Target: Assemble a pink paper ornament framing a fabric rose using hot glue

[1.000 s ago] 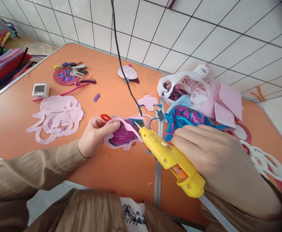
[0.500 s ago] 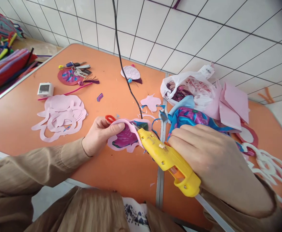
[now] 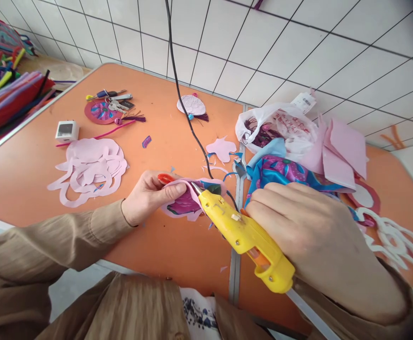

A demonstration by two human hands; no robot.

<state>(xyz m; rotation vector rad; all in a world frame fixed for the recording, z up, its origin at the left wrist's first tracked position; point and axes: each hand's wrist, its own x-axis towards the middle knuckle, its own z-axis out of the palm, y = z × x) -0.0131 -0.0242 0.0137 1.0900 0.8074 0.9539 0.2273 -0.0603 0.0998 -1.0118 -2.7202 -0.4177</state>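
Note:
My left hand (image 3: 153, 196) pinches the edge of a pink-backed fabric cutout (image 3: 185, 204) between thumb and fingers. Its patterned face shows purple, with green and blue at the right. A red loop (image 3: 165, 178) sticks out above my left fingers; whether it joins the cutout is hidden. My right hand (image 3: 298, 226) is wrapped round the handle of a yellow hot glue gun (image 3: 245, 233), which points up and left. The metal nozzle (image 3: 196, 187) is at the cutout's pink edge, close beside my left thumb. A clear glue stick (image 3: 311, 314) juts from the gun's back end.
Pink paper-like scraps (image 3: 89, 170) lie at left, near a white charger (image 3: 67, 131) and keys (image 3: 116, 105). Blue patterned fabric (image 3: 280, 172), a white plastic bag (image 3: 284, 127) and folded pink sheets (image 3: 344, 146) crowd the right. A black cord (image 3: 178, 85) hangs across the table.
The cutout has tilted slightly under my left thumb, and more of the glue gun's nozzle now shows at its edge. The cord has shifted a little to the right near the table.

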